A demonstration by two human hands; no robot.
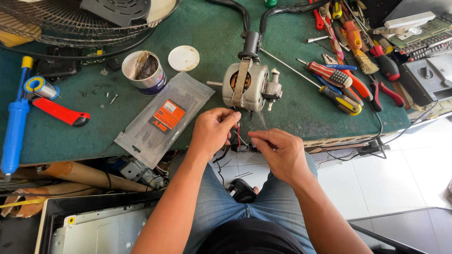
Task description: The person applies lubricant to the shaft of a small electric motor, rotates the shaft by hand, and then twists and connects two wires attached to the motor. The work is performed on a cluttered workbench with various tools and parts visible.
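A grey fan motor (248, 86) with a metal strap over it sits near the front edge of the green bench mat (197, 37). Thin red and black wires (238, 138) hang from its near side. My left hand (212, 130) pinches the wires just below the motor. My right hand (278, 149) pinches them a little lower and to the right, beside a small black part at the bench edge.
A clear plastic bag with an orange label (165, 117) lies left of the motor. An open tin (145, 71), a white lid (183, 58), loose screws, a red utility knife (60, 113) and a blue solder sucker (15, 124) lie further left. Screwdrivers and pliers (348, 75) crowd the right. A fan grille (84, 19) sits at the back left.
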